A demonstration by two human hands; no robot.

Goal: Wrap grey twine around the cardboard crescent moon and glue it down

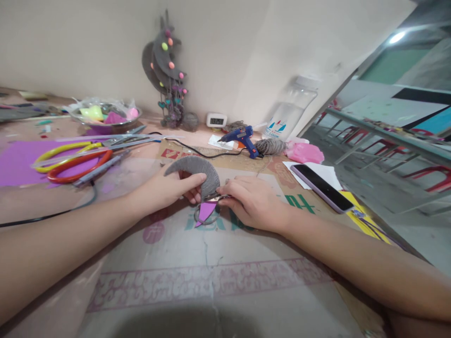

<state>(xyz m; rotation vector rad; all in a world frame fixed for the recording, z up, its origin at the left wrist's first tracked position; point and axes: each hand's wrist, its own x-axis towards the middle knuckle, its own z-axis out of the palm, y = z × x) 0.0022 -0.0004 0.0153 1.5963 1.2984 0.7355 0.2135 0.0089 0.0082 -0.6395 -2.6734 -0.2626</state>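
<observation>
A crescent wrapped in grey yarn (204, 170) is held just above the cardboard, its curve facing up and right. My left hand (176, 187) is closed on it, thumb across the front and fingers behind. Close by, my right hand (248, 202) pinches the grey yarn at the crescent's lower right end. Bare purple (206, 211) shows at the tip below the wrapped part. A loop of grey yarn (215, 219) hangs around that tip. The fingertips of my right hand partly hide the yarn.
Behind the hands lie a blue glue gun (243, 137), a ball of grey yarn (273, 147) and a clear bottle (289, 110). Red and yellow-handled scissors (79, 164) lie left. A phone (322, 188) rests right. A decorated moon hanging (167, 65) stands against the wall.
</observation>
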